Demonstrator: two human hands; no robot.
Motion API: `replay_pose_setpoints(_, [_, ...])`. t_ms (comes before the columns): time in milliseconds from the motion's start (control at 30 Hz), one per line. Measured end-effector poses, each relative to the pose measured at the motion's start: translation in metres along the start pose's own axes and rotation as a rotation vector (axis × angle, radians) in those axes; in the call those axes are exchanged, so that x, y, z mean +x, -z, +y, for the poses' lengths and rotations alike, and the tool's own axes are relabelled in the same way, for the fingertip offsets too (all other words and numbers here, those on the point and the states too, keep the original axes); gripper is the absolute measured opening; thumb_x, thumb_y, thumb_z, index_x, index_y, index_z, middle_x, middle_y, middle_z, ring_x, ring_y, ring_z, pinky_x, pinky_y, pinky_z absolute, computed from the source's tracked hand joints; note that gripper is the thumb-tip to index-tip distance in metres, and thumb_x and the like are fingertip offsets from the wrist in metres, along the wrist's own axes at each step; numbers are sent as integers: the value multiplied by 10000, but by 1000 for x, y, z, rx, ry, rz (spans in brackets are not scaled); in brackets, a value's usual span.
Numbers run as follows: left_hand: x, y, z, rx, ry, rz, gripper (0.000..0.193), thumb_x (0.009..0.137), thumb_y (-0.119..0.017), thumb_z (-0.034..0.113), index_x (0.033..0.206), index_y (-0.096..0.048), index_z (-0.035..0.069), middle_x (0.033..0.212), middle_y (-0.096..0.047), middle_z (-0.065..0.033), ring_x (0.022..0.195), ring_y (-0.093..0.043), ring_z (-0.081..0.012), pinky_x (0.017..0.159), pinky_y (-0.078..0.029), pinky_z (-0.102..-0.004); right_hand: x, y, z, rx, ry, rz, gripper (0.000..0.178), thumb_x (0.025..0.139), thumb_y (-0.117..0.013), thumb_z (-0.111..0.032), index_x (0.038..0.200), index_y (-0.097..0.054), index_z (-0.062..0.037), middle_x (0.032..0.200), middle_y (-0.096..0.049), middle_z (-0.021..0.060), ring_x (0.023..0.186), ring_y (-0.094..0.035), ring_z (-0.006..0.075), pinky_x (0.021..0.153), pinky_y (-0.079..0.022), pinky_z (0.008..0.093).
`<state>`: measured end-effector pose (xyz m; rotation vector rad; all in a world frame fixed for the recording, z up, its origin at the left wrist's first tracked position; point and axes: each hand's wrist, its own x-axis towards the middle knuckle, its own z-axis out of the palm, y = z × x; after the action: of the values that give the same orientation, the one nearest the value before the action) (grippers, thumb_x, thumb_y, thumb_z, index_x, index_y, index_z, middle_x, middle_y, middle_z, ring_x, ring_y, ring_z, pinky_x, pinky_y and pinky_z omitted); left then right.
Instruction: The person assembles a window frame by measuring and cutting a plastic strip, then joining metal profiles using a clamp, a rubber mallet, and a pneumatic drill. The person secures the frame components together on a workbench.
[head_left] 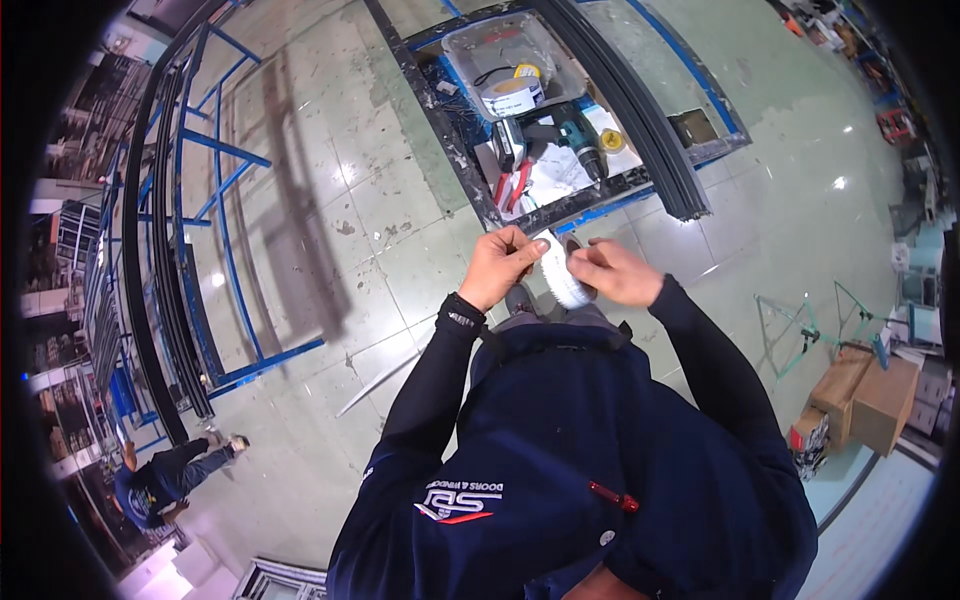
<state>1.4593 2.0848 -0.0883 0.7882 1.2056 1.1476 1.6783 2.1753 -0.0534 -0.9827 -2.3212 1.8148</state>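
Observation:
In front of my body I hold a white, curved, band-like piece [562, 272] with a finely ridged edge, between both hands. My left hand [497, 268] is closed, thumb and forefinger pinching its upper end. My right hand [615, 273] has its fingers curled against the piece's right side. What exactly the piece is cannot be made out. Just beyond my hands is the near edge of a blue-and-black framed work stand [590, 207]. On it lie red pliers [514, 187], a cordless drill [578, 140], a white roll of tape [513, 97] and a yellow tape measure [611, 140].
A clear plastic bin [480, 40] sits on the stand, and long dark profiles [640, 110] cross it. Left stands a blue metal rack [225, 165] with long profiles. Another person [165, 488] is at lower left. Cardboard boxes [880, 405] and green stands [808, 338] are right.

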Motion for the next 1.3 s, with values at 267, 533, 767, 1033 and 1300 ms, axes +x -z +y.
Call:
replay_pose_setpoints(267, [14,-44,-15,253,-61,208,286,881,-759,242,762,-603,35,635,-597,1,529,-510,-43,477,-397,-219,90,49,-21,639,-254,-186,293,949,-629,-291,1042,-649,-14,1006,-713,59,833,-654,98,683,-491,247])
replay_pose_setpoints(533, [48,-17,27,313,-313,241,107,860,-666,31,953,-661,-20,837,-685,-29,769,-620,-89,703,-511,-262,45,87,-49,-182,385,-264,393,907,-631,-441,952,-677,-53,936,-678,113,1007,-638,258,1165,-41,602])
replay_pose_setpoints(767, [55,-14,20,187,-112,193,74,903,-665,68,904,-624,7,804,-653,-30,672,-573,-67,608,-462,-219,73,75,34,391,-80,-206,889,982,-212,-692,1329,-514,68,1274,-610,152,1198,-539,218,1115,-280,361])
replay_pose_setpoints(1033, [25,-43,1,11,-109,313,221,858,-723,40,967,-533,8,797,-638,-73,736,-688,-154,612,-562,-293,137,81,-42,239,-72,-441,355,928,-656,-310,1017,-666,33,912,-672,60,884,-616,121,790,-472,256])
replay_pose_setpoints(1300, [22,-68,-51,96,-178,498,420,763,-806,103,902,-415,36,707,-628,-90,643,-632,-167,579,-487,-332,135,58,-71,292,134,-308,254,938,-624,-95,1129,-510,27,890,-670,116,855,-650,171,792,-497,287])
